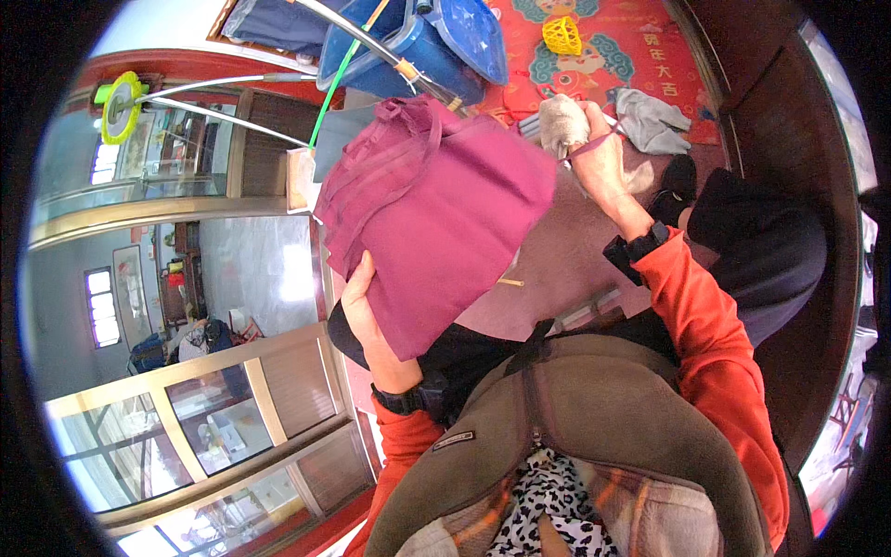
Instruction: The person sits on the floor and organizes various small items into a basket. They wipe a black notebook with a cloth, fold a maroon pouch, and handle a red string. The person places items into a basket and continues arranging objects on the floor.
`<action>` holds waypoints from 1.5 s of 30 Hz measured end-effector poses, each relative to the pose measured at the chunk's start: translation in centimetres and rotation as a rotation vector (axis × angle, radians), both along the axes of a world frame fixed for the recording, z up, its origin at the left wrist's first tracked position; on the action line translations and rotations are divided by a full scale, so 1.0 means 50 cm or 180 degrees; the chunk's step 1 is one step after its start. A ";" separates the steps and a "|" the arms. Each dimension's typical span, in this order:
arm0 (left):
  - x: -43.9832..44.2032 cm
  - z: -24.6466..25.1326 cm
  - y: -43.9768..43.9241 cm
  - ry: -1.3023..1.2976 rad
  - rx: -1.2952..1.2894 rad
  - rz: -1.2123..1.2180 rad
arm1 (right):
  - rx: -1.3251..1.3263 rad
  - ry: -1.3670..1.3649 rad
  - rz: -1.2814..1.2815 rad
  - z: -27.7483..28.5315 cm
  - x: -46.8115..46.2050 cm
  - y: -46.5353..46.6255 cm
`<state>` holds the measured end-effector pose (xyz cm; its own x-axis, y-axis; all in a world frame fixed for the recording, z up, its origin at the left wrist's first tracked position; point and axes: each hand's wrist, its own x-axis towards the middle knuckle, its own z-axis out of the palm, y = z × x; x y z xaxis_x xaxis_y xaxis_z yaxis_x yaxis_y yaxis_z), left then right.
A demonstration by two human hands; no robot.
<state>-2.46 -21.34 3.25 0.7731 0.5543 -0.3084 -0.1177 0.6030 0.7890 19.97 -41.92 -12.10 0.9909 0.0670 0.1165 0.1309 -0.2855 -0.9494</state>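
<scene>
A maroon fabric bundle [452, 202], perhaps a bag, with thin straps and gathered edges, spans the space before me. My left hand [365, 306] grips its lower left edge, the thumb lying on top and the fingers hidden beneath. At its upper right, my right hand [592, 153] is closed around a balled beige cloth [560, 125], and a thin maroon strap runs taut from the bundle across that hand. Just right of the right hand lies a crumpled grey cloth [651, 120].
Blue lidded bin [445, 63] stands at the top, with mop and broom poles beside it. A yellow openwork basket [561, 36] rests on a red patterned mat [626, 42]. Glass-paned doors [216, 418] line the left; a dark wooden panel [786, 139] stands at right.
</scene>
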 end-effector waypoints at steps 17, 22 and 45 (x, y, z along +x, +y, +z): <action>0.084 0.011 -0.040 0.0659 0.1206 -0.0634 | -0.1243 -0.1505 0.1760 0.086 -0.111 0.046; 0.055 0.005 0.006 0.1590 0.0703 0.0096 | -0.0754 -0.0837 0.1371 -0.050 -0.084 -0.020; 0.013 0.011 0.096 0.0823 0.1575 -0.1005 | 0.3554 0.3283 0.1832 0.061 -0.083 -0.031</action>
<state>-1.81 -16.52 3.79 0.8572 0.4367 -0.2727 0.2375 0.1346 0.9620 15.80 -43.46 -9.07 0.5498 0.7785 -0.3028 -0.8175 0.4270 -0.3866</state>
